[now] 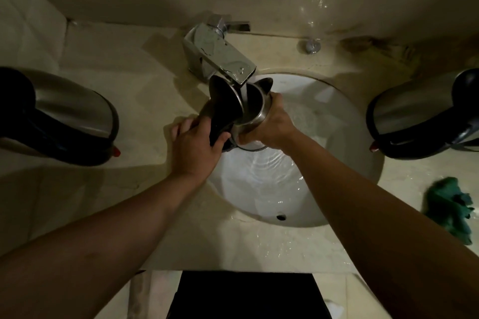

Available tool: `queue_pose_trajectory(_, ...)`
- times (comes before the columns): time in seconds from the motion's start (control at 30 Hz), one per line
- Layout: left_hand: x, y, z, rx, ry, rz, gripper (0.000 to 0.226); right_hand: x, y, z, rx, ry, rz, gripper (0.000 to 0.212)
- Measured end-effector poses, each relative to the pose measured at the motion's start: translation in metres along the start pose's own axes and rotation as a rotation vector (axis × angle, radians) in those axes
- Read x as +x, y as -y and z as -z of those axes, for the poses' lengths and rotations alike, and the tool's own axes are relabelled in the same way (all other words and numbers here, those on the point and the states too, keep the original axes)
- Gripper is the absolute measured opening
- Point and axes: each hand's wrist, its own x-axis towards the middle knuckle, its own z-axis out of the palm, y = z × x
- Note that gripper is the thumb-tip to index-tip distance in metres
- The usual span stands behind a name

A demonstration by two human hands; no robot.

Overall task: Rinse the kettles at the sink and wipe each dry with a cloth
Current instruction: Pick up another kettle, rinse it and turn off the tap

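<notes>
A steel kettle (255, 109) with its black lid flipped open is held tilted under the chrome tap (220, 55), over the white sink (344, 122). Water runs from the spout into its mouth. My left hand (195, 149) grips the kettle's black handle. My right hand (270, 125) wraps around its steel body from the right. A second steel kettle (75, 109) with a black handle lies on the counter at far left. A third kettle (412, 111) lies at far right. A crumpled green cloth (449, 204) rests on the wet counter at right.
Water ripples in the sink bowl, with an overflow hole (280, 217) at its near wall. The beige counter (134, 65) is splashed near the front. A small chrome knob (311, 46) stands behind the basin. A dark panel (246, 295) sits below the counter edge.
</notes>
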Motion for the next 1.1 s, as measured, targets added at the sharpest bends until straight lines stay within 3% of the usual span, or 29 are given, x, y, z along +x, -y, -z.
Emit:
queue_pose_trajectory(0.23,0.001,0.003,-0.005,0.003,0.002,0.013,0.042,-0.001,0.006,0.002,-0.016,0.022,-0.031,0.143)
queue_pose_trajectory(0.37,0.001,0.003,-0.004,0.015,-0.015,-0.001,0.042,0.001,0.005,0.006,-0.026,0.026,-0.027,0.131)
queue_pose_trajectory(0.57,-0.002,-0.001,-0.002,0.028,-0.002,-0.017,0.039,-0.004,0.003,0.004,-0.023,0.022,-0.040,0.135)
queue_pose_trajectory(0.7,-0.003,0.001,-0.003,0.045,-0.001,-0.029,0.039,-0.007,-0.002,0.003,0.066,0.035,-0.081,0.122)
queue_pose_trajectory(0.8,-0.002,0.002,-0.005,0.028,-0.004,-0.020,0.039,-0.007,0.001,-0.001,-0.004,0.006,-0.061,0.134)
queue_pose_trajectory(1.1,0.001,0.003,-0.006,0.036,0.003,-0.018,0.040,0.005,0.001,-0.001,-0.037,0.014,-0.033,0.140)
